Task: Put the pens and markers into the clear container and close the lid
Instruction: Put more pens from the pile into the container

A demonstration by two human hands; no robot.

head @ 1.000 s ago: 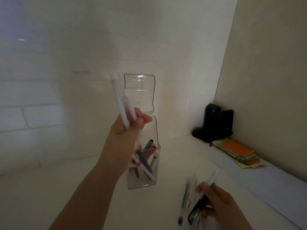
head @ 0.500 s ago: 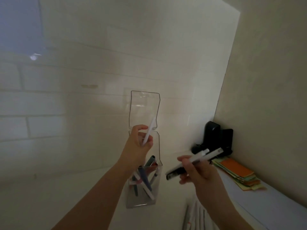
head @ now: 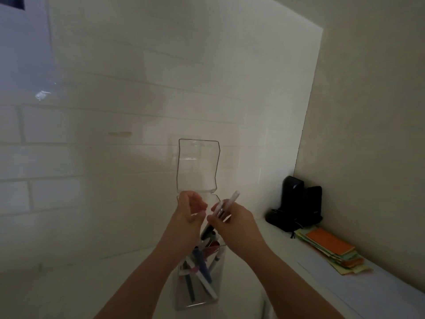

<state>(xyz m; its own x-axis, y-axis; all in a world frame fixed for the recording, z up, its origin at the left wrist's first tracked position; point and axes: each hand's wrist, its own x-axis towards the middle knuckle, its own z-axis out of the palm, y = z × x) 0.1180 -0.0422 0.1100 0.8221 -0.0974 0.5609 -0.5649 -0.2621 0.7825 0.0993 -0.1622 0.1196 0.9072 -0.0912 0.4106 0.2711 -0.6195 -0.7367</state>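
While the right hand hovers over the mouth of the clear container, its fingers are clamped round a small bundle of pens, white barrels angled up to the right and the dark ends pointing down into the opening. The left hand sits just beside it at the rim, fingers loosely curled and, as far as this dim view lets me judge, gripping nothing. Down inside, a jumble of pens and markers already leans across the tall box, which stands on the white counter. The hinged lid stands upright behind both hands, wide open. These pens look light, stiff and smooth, so a bundle could slide apart; a pinch near mid-barrel seems the sensible hold, letting them drop tips first. That thin-walled container looks light and top-heavy, likely to tip if nudged, so steadying a side wall makes sense. Closing should need only a fingertip on the lid's top edge. Off to the right, sticky notes and a black device stay well clear.
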